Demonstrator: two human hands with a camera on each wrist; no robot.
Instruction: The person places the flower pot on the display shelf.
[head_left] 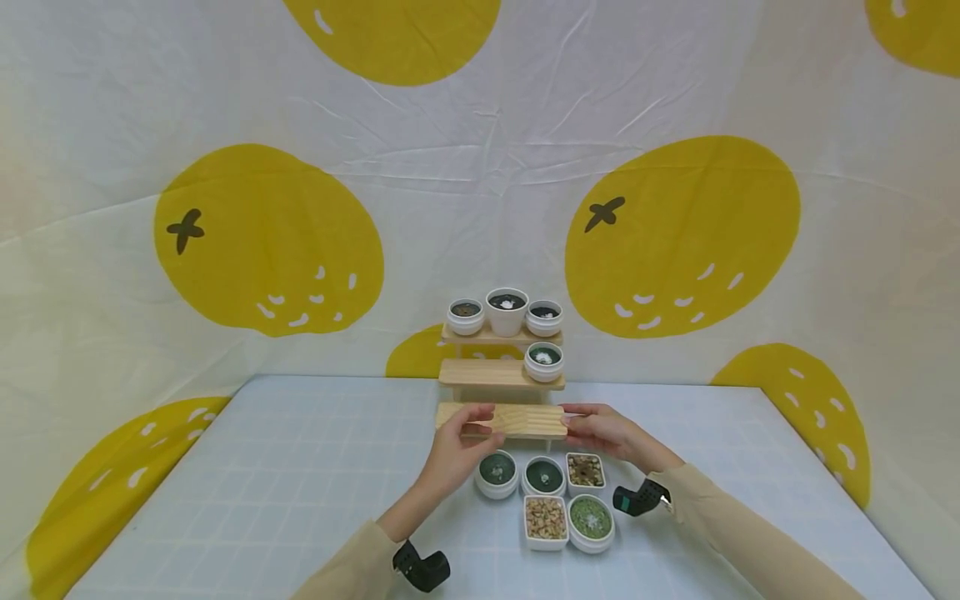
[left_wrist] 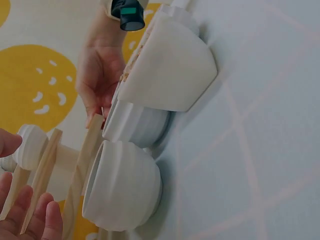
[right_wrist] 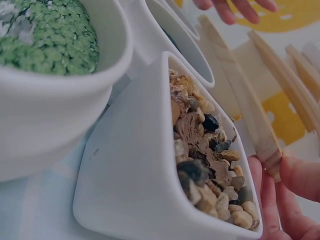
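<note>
A stepped wooden stand has three boards; the lowest board faces me in the head view. My right hand pinches that board's right end between thumb and fingers. Hovering over the left part of the same board is my left hand. Its thumb and fingers are spread apart in the left wrist view, holding nothing. Just in front of the stand are two round white pots and a square white pot of pebbles.
Nearer to me sit another square pebble pot and a round pot with green filling. One white pot stands on the middle board. Three pots, including a taller one, line the top board. A fruit-patterned cloth hangs behind.
</note>
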